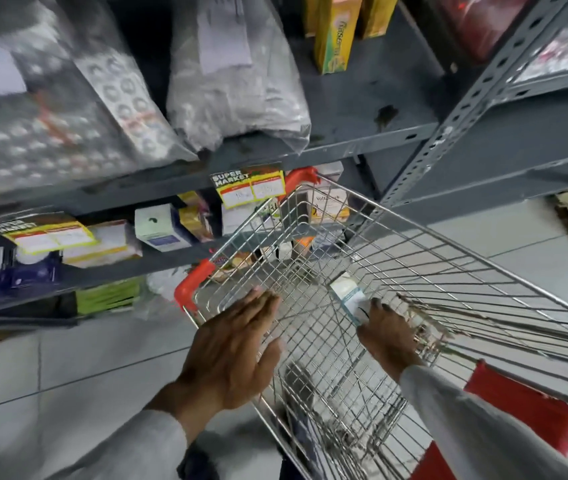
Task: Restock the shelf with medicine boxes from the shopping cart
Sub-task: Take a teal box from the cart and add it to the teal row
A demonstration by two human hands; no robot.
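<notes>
the box (348, 297) lies low in the cart (414, 244), by its near right side, and the right hand (388, 336) has its fingers closed on the box's near end. best to firm up that pinch and lift straight up clear of the wire. left hand (232, 348) is flat and open, holding nothing, over the cart's left rim, with the shelf (178, 263) just beyond the far edge.

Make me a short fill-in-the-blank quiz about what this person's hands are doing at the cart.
1. The right hand grips a small white and teal ____ inside the shopping cart.
2. The left hand is open and holds ____.
3. The cart's corner bumpers are coloured ____.

Missing words: box; nothing; red
</notes>
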